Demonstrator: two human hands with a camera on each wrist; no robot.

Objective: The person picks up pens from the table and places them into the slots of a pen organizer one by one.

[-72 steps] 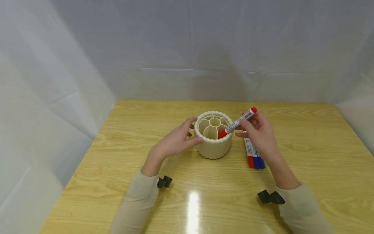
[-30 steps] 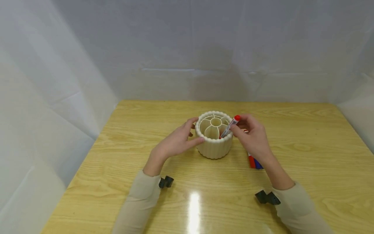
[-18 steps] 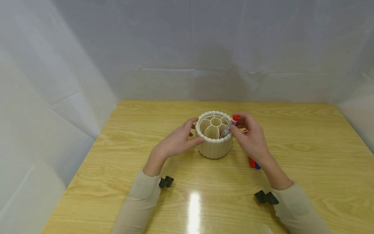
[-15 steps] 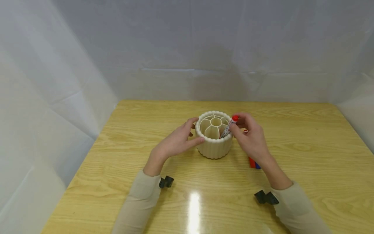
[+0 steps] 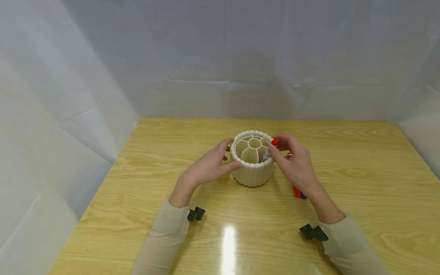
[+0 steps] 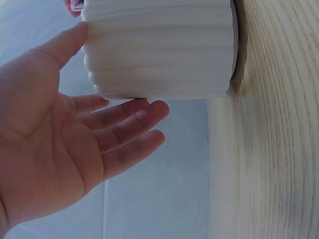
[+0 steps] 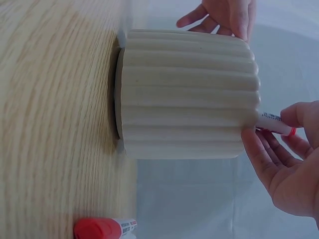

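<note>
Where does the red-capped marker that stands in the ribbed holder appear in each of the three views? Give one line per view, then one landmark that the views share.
Head: red-capped marker right of centre, leaning in the holder's right side at the right hand's fingertips.
Left wrist: only a scrap at the top left corner.
Right wrist: right edge, poking from the holder's mouth.
Shared landmark: the ribbed holder.

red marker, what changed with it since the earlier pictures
The red marker went from slanting over the rim to standing almost wholly inside the ribbed holder, lowered by the right hand, which still pinches its top. The left hand stayed against the holder's side; the markers on the table did not move.
</note>
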